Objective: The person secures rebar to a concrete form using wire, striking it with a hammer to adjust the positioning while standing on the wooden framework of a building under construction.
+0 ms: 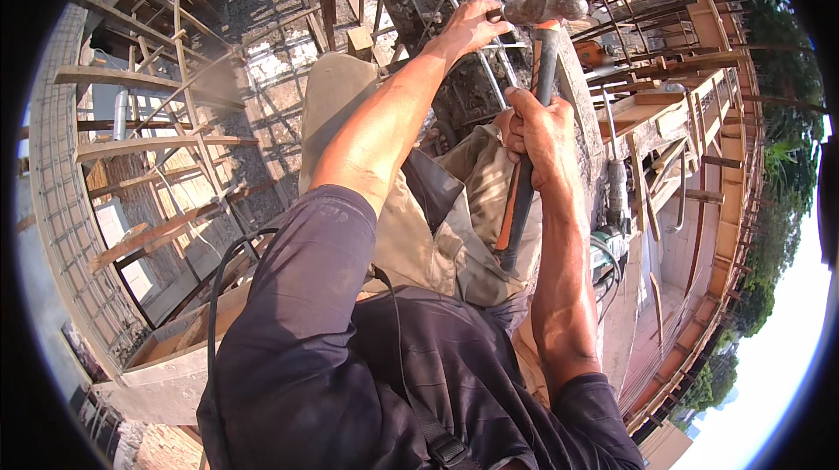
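Observation:
My right hand [546, 134] is wrapped around the black and orange handle of a hammer [544, 68], holding it upright across the picture. The hammer's worn grey metal head is right beside my left hand [472, 29]. My left fingers are closed, and a small dark rounded end shows between them and the hammer head; what they hold is mostly hidden. Under my left hand runs a ladder-like frame of steel bars [492, 68] along rough, broken concrete [454, 94]. My knees, in tan trousers [336, 107], are bent close to it.
To my right, a green and black power tool [607, 252] with a cord lies on a concrete ledge. Timber formwork [725, 225] and rebar curve along the right. On the left, wooden props and planks [131, 151] cross a lower level; a black cable [214, 304] passes by my left arm.

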`<state>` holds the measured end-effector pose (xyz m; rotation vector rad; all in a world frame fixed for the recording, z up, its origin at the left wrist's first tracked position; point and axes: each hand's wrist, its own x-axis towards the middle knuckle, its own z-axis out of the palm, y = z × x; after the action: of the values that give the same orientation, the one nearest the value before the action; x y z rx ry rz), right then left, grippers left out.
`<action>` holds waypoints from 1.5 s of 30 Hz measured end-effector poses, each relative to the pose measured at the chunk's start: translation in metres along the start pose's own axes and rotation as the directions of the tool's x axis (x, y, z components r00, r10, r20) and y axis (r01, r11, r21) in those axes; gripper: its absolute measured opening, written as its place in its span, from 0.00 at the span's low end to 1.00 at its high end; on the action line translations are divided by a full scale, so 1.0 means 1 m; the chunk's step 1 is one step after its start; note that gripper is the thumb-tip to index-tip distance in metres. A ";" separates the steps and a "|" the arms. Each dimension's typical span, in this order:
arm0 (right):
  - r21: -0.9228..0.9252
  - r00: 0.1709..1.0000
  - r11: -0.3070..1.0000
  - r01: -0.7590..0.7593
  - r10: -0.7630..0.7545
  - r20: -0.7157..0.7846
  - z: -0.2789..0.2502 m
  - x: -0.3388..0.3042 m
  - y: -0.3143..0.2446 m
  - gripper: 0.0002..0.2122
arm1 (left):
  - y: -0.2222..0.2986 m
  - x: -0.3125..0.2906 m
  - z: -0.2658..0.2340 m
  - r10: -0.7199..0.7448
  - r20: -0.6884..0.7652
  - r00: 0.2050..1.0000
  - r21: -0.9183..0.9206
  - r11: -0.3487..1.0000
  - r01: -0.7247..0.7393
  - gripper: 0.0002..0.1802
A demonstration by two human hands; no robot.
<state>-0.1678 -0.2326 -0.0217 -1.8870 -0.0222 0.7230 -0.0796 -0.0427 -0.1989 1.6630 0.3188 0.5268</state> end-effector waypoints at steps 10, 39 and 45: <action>0.216 0.979 0.966 0.145 -0.108 -0.174 -0.046 -0.061 -0.056 0.17 | 0.016 -0.027 0.021 -0.297 -0.070 0.952 0.266 0.914 0.305 0.24; -0.045 0.984 0.999 -0.006 -0.002 -0.177 -0.055 -0.130 0.026 0.12 | 0.078 -0.048 0.020 0.227 -0.437 0.871 0.041 0.972 -0.233 0.06; 0.086 0.825 0.830 0.551 -0.526 -0.205 -0.018 -0.114 -0.077 0.19 | 0.078 -0.027 0.010 0.197 -0.420 0.886 -0.136 0.951 -0.276 0.12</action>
<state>-0.2281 -0.2525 0.1013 -1.6809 -0.3751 0.1605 -0.1045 -0.0778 -0.1281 1.4035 0.3511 1.0614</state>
